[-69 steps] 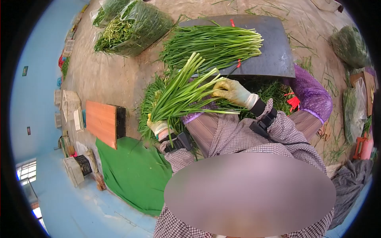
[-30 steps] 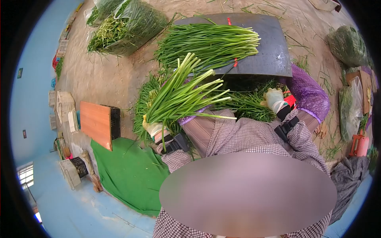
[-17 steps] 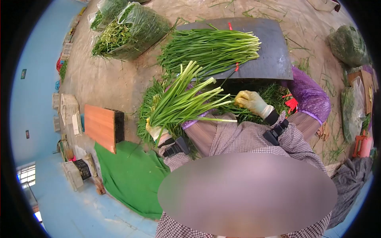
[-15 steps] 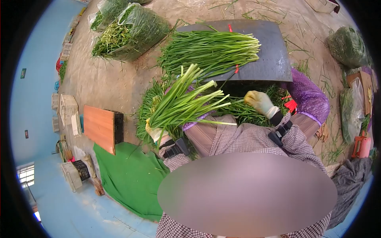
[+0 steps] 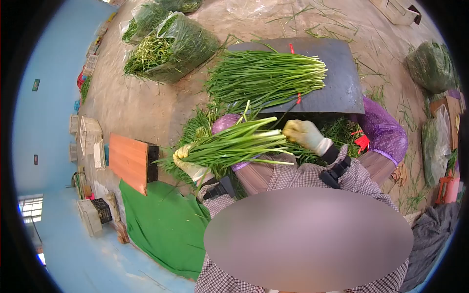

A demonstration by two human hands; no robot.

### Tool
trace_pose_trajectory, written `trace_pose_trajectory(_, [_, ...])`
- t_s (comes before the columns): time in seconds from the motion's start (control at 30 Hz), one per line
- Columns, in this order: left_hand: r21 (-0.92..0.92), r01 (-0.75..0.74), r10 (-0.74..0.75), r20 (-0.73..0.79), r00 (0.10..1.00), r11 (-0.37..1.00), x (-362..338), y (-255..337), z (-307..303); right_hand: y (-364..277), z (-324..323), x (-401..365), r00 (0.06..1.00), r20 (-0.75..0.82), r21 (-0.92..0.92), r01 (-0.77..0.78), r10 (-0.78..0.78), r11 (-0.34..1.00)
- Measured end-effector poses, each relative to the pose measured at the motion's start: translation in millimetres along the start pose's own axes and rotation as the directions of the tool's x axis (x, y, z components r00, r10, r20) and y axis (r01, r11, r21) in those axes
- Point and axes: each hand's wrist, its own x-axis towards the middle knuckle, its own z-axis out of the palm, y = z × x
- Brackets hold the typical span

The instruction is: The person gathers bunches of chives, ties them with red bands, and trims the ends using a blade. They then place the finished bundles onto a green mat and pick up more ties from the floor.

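Note:
My left hand (image 5: 182,155), in a yellowish-white glove, is closed around a loose bunch of garlic chives (image 5: 234,144). The leaves are at the hand, and the pale stem ends point right across my lap. My right hand (image 5: 304,135), gloved too, has its fingers curled just beyond those pale ends; whatever they may pinch is hidden. In front of me, a larger pile of chives (image 5: 266,78) lies on a dark curved board (image 5: 342,73), stems to the right. A red tie (image 5: 299,98) sticks out at the pile's near edge, another red tie (image 5: 291,48) at its far edge.
Loose greens (image 5: 198,129) lie around my legs. A red bundle of ties (image 5: 361,142) is by my right knee. To the left are an orange-brown board (image 5: 128,163) and a green cloth (image 5: 161,224). Bagged greens (image 5: 181,49) stand at the far left, another bag (image 5: 430,66) at right.
The chive bunch has swung from slanting upward to nearly level, and its stems are more together. My right hand has moved slightly left and down to the stem ends.

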Motion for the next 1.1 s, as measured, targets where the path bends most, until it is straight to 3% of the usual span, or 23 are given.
trace_pose_trajectory(0.03, [0.018,-0.013,0.011,0.077,0.997,1.0,1.8,4.6,0.3,6.4,-7.4,-10.4,0.987,-0.006,0.15,-0.157,0.16,0.976])
trace_pose_trajectory(0.1, [0.048,-0.043,0.03,0.232,0.972,0.998,8.5,11.7,0.6,28.2,-32.1,-20.7,0.901,0.133,-0.249,-0.373,0.413,0.894])
trace_pose_trajectory(0.13, [0.043,-0.074,0.063,0.207,0.976,0.996,0.9,1.7,25.9,29.2,-34.7,-16.4,0.886,0.076,-0.643,-0.308,0.458,0.701])
trace_pose_trajectory(0.17, [0.065,-0.067,0.051,0.225,0.973,0.996,0.7,-0.9,36.8,30.2,-36.6,-15.8,0.987,-0.038,-0.629,-0.147,0.159,0.764])
trace_pose_trajectory(0.2, [0.089,-0.057,0.034,0.243,0.969,0.994,1.7,-3.2,44.4,16.7,-38.4,-11.7,0.976,-0.155,-0.634,0.021,-0.154,0.773])
trace_pose_trajectory(0.23, [0.11,-0.051,0.02,0.264,0.964,0.993,2.8,-6.9,52.4,1.4,-40.2,-4.1,0.854,-0.258,-0.663,0.184,-0.452,0.725])
trace_pose_trajectory(0.3, [0.104,-0.05,0.02,0.268,0.963,0.993,3.8,-16.3,65.5,-34.5,-34.7,26.3,0.799,-0.335,-0.534,0.276,-0.5,0.799])
trace_pose_trajectory(0.33, [0.093,-0.038,0.008,0.294,0.956,0.995,4.4,-18.4,69.9,-41.3,-29.3,38.5,0.955,-0.215,-0.37,0.112,-0.203,0.922])
trace_pose_trajectory(0.37, [0.084,-0.026,-0.002,0.321,0.947,0.996,5.1,-19.6,74.2,-44.9,-24.0,50.6,0.995,-0.03,-0.228,-0.101,0.097,0.968])
trace_pose_trajectory(0.43, [0.08,-0.027,-0.007,0.397,0.918,0.996,6.0,-19.3,75.0,-26.8,4.0,80.4,0.913,0.288,-0.118,-0.266,0.289,0.957])
trace_pose_trajectory(0.47, [0.077,-0.025,-0.011,0.433,0.901,0.997,6.1,-19.9,75.6,-27.4,12.8,83.3,0.931,0.322,0.063,-0.2,0.169,0.978])
trace_pose_trajectory(0.5, [0.064,0.007,-0.035,0.444,0.895,0.998,3.7,-22.4,79.7,-23.6,31.3,88.0,0.949,0.282,0.143,-0.189,0.143,0.971])
trace_pose_trajectory(0.57, [0.037,0.069,-0.078,0.458,0.886,0.997,-6.0,-28.6,91.2,-33.8,40.4,87.1,0.945,0.317,0.459,-0.228,0.081,0.859])
trace_pose_trajectory(0.63, [0.052,0.074,-0.09,0.513,0.854,0.996,-9.9,-27.7,100.8,-22.0,48.3,81.8,0.94,0.332,0.81,-0.325,0.074,0.489])
trace_pose_trajectory(0.67, [0.074,0.068,-0.097,0.541,0.835,0.995,-12.2,-26.1,105.0,-14.7,52.5,80.2,0.938,0.34,0.905,-0.346,0.069,0.249])
trace_pose_trajectory(0.77, [0.093,0.045,-0.089,0.547,0.832,0.995,-20.1,-30.9,112.6,-45.9,29.7,57.7,0.965,0.263,0.964,-0.263,0.008,-0.05])
trace_pose_trajectory(0.9, [0.074,0.036,-0.071,0.548,0.834,0.997,-25.0,-36.2,117.8,-45.0,10.7,48.3,0.994,0.1,0.976,-0.09,0.04,-0.2])
trace_pose_trajectory(0.93, [0.073,0.041,-0.074,0.551,0.831,0.996,-25.0,-33.2,116.8,-43.1,7.0,50.5,0.999,0.02,0.946,-0.034,-0.044,-0.323])
trace_pose_trajectory(0.97, [0.072,0.046,-0.078,0.554,0.829,0.996,-24.6,-31.1,115.7,-40.3,1.2,43.9,0.997,0.01,0.95,0.016,0.082,-0.313])
trace_pose_trajectory(1.03, [0.059,0.071,-0.092,0.558,0.825,0.996,-24.1,-28.9,111.8,-36.3,-14.3,33.7,0.998,0.014,0.924,0.013,0.068,-0.382])
trace_pose_trajectory(1.1, [0.048,0.095,-0.105,0.563,0.82,0.994,-25.1,-25.3,108.9,-30.8,-28.2,20.6,0.983,-0.019,0.929,0.085,0.182,-0.359])
